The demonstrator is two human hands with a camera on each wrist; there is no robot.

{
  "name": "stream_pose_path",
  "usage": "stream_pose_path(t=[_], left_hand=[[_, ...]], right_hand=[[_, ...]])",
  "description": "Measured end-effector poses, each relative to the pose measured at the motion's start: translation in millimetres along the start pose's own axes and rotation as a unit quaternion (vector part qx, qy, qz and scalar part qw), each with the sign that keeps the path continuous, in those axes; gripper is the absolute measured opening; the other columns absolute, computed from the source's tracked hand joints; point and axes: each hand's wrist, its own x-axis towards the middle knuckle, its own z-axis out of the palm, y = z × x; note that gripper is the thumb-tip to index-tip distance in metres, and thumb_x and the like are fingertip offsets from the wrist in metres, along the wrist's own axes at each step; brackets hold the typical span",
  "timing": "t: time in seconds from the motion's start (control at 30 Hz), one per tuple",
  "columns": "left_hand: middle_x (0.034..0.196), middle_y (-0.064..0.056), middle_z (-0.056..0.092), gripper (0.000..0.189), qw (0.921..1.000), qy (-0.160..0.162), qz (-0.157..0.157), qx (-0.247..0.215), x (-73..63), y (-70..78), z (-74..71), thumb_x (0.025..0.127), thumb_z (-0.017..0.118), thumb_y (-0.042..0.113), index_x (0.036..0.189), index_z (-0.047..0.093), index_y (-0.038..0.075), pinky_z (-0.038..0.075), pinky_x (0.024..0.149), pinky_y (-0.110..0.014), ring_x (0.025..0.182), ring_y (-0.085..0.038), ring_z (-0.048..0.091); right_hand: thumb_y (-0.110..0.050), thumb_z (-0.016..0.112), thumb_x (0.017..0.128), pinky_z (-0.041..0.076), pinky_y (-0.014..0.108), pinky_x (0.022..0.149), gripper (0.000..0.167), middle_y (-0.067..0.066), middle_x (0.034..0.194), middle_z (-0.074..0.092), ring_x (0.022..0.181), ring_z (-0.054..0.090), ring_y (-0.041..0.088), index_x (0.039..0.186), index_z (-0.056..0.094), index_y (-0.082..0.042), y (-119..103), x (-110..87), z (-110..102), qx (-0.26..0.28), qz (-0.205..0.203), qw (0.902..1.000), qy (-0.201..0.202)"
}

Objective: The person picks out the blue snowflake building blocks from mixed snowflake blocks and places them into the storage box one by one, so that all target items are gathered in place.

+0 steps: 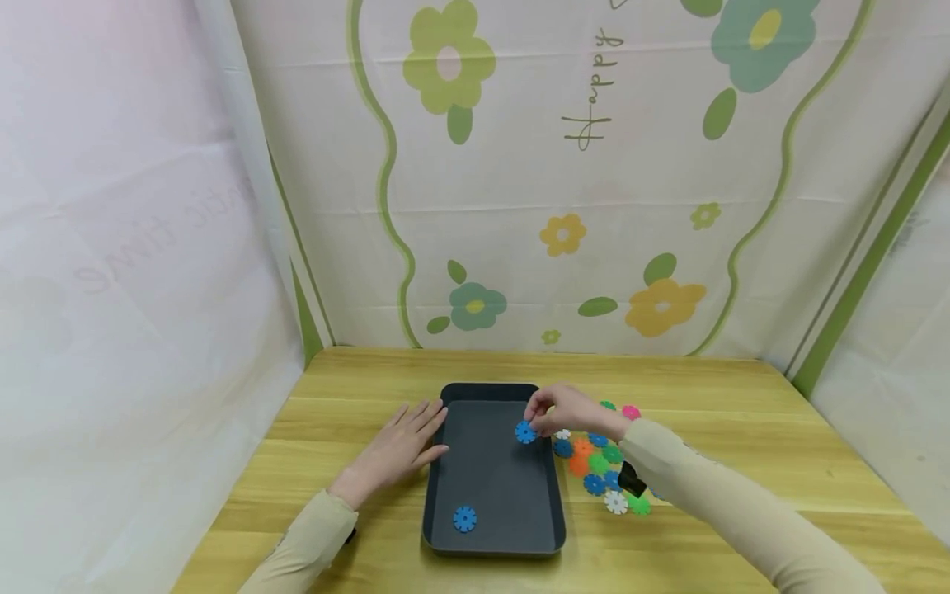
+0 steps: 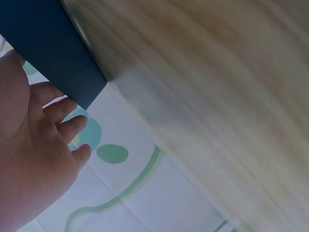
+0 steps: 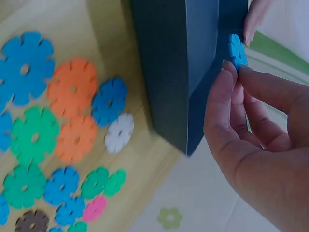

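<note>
A dark grey tray (image 1: 490,478) lies on the wooden table. My left hand (image 1: 397,445) rests against its left rim with fingers straight; in the left wrist view the fingers of that hand (image 2: 43,121) touch the tray's outer wall (image 2: 58,53). Over the tray's right side, my right hand (image 1: 564,410) pinches a blue notched plastic disc (image 1: 525,432) between thumb and finger. The right wrist view shows this disc (image 3: 236,50) held nearly edge-on. Another blue disc (image 1: 464,519) lies flat in the tray's near left corner.
To the right of the tray, loose notched discs lie in a cluster, among them an orange disc (image 3: 72,87), a green disc (image 3: 35,135), a white disc (image 1: 616,502) and a pink disc (image 3: 94,208). My right forearm passes over part of it. A flowered curtain (image 1: 519,181) hangs behind the table.
</note>
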Motion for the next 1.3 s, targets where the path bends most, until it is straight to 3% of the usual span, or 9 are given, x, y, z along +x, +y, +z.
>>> stream_pose_path(t=[0.13, 0.47, 0.7, 1.3], left_hand=[[0.161, -0.013, 0.033, 0.066, 1.0, 0.0, 0.002, 0.002, 1.0, 0.6, -0.5, 0.102, 0.048, 0.046, 0.153, 0.037, 0.006, 0.027, 0.122, -0.056, 0.149, -0.034, 0.034], [0.161, -0.011, 0.034, 0.067, 0.9999, -0.005, -0.008, 0.009, 4.8, 0.6, 1.2, 0.102, 0.046, 0.049, 0.154, 0.036, 0.008, 0.027, 0.122, -0.055, 0.149, -0.033, 0.035], [0.162, -0.011, 0.034, 0.067, 0.9999, -0.01, -0.01, 0.008, 5.2, 1.1, 1.5, 0.103, 0.045, 0.049, 0.154, 0.036, 0.008, 0.027, 0.122, -0.055, 0.149, -0.033, 0.035], [0.162, -0.012, 0.034, 0.066, 0.9998, -0.011, -0.014, 0.009, 2.9, -1.2, 2.0, 0.103, 0.045, 0.049, 0.154, 0.036, 0.007, 0.026, 0.122, -0.056, 0.149, -0.033, 0.035]], right_hand=[[-0.004, 0.068, 0.091, 0.063, 0.034, 0.076, 0.007, 0.013, 0.085, 0.072, 0.078, 0.071, 0.025, 0.097, 0.069, 0.0, -6.4, 8.2, 15.9, -0.007, -0.014, 0.9996, -0.024], [0.0, 0.07, 0.088, 0.063, 0.039, 0.071, 0.004, 0.011, 0.08, 0.073, 0.071, 0.072, 0.021, 0.092, 0.072, 0.0, -33.2, 21.0, 53.6, -0.03, -0.01, 0.9983, -0.05], [0.002, 0.071, 0.086, 0.063, 0.04, 0.069, 0.005, 0.008, 0.077, 0.071, 0.068, 0.072, 0.02, 0.09, 0.072, -0.001, -39.7, 25.7, 74.4, -0.029, 0.0, 0.9969, -0.073], [0.005, 0.071, 0.086, 0.063, 0.035, 0.065, 0.004, 0.014, 0.079, 0.073, 0.071, 0.074, 0.028, 0.088, 0.072, 0.002, -45.4, 29.8, 92.9, -0.008, 0.005, 0.9952, -0.097]])
